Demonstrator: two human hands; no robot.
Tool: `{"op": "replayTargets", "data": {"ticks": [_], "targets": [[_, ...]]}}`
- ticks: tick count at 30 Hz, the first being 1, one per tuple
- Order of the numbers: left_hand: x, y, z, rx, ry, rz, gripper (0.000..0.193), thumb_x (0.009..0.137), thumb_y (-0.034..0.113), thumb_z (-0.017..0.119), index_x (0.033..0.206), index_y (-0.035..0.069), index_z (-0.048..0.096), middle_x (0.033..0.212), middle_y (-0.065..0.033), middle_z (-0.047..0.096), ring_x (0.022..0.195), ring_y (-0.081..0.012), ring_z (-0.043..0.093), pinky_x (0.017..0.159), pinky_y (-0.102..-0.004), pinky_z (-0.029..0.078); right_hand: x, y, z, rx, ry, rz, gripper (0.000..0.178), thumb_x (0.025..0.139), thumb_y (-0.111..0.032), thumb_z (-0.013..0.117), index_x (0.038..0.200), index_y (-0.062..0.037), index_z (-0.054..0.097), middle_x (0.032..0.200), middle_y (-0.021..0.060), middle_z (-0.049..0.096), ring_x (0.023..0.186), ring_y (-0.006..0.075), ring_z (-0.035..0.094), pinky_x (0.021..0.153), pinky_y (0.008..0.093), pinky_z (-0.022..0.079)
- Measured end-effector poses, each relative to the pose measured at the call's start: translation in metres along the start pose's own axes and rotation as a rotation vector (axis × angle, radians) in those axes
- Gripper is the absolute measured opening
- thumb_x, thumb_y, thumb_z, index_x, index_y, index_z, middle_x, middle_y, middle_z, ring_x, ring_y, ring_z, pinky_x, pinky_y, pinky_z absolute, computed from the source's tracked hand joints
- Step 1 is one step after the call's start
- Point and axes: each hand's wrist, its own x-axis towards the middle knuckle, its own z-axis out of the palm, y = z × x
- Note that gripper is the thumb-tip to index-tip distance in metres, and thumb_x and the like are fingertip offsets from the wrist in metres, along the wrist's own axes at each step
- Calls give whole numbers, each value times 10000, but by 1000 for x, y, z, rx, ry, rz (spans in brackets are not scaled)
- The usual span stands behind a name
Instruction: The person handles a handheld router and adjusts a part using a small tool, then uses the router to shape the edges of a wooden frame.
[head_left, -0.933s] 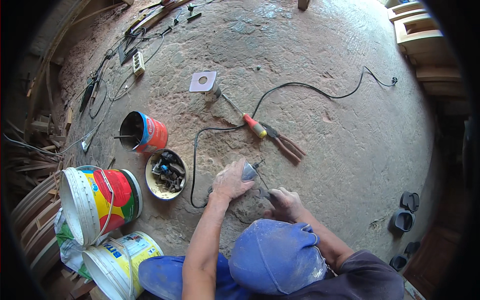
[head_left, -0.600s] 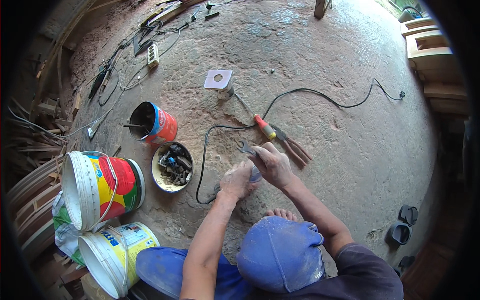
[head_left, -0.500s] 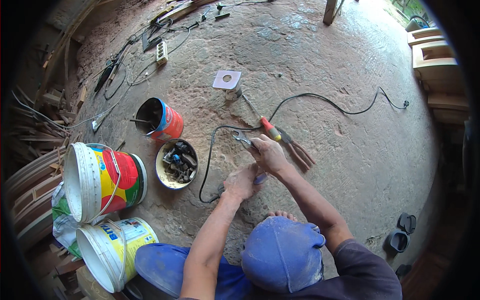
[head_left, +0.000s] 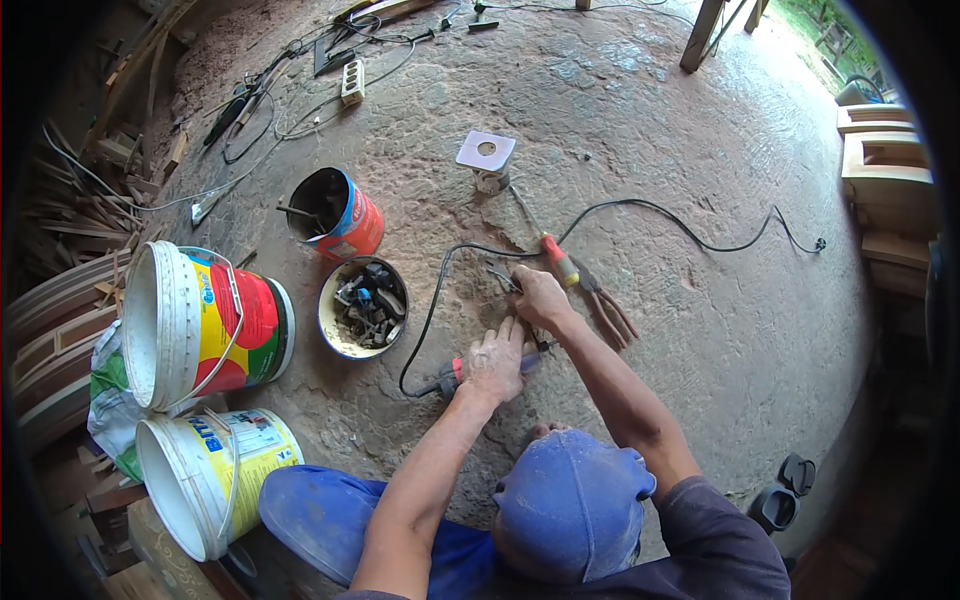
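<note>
My left hand is wrapped over a corded power tool, pressing it against the ground; a red band and dark rear end show, while the palm hides most of its body. Just ahead, my right hand grips a metal open-end wrench, whose end pokes out past the fingers. Right beside that hand lie a red-and-yellow-handled screwdriver and rusty-handled pliers. The tool's black cord loops forward, then off to the right.
Left of my hands stand a bowl of metal scraps, a red-and-blue tin and two tipped white buckets. Farther off are a square plate on a small stand and a power strip. Sandals lie at right.
My right hand has lowered slightly, and the wrench now shows less. My left hand has flattened over the power tool, exposing its red band. The whole view has shifted a little.
</note>
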Motion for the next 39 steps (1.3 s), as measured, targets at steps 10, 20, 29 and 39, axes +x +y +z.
{"op": "replayTargets", "data": {"ticks": [10,20,29,39], "targets": [[-1,-8,-2,-30,-82,-21,987,731,179,830,1587,169,340,1664,-111,330,1306,-366,560,1020,-522,520,-94,-17,-60,170,231,-112,300,805,-81,731,1088,-178,732,895,106,651,831,337,654,723,428,494],[0,-3,-14,-30,-142,-8,999,719,173,827,1587,143,334,1688,-85,296,1289,-375,567,1032,-523,511,-112,-2,-49,-338,-116,-183,186,809,-190,736,991,-229,721,970,32,600,844,240,618,783,393,414],[1,-5,-10,-25,-145,-12,958,756,133,800,1589,131,326,1700,-74,271,1307,-358,558,1025,-521,508,-99,0,-65,-361,-192,-363,154,866,-221,692,1018,-211,715,985,19,597,906,215,616,792,400,410],[2,-5,-10,-35,-132,-11,956,742,176,792,1583,132,339,1681,-83,311,1290,-361,564,1049,-506,503,-81,1,-68,-390,-386,-427,106,815,-193,718,913,-172,684,960,26,582,956,208,642,780,409,410]]}}
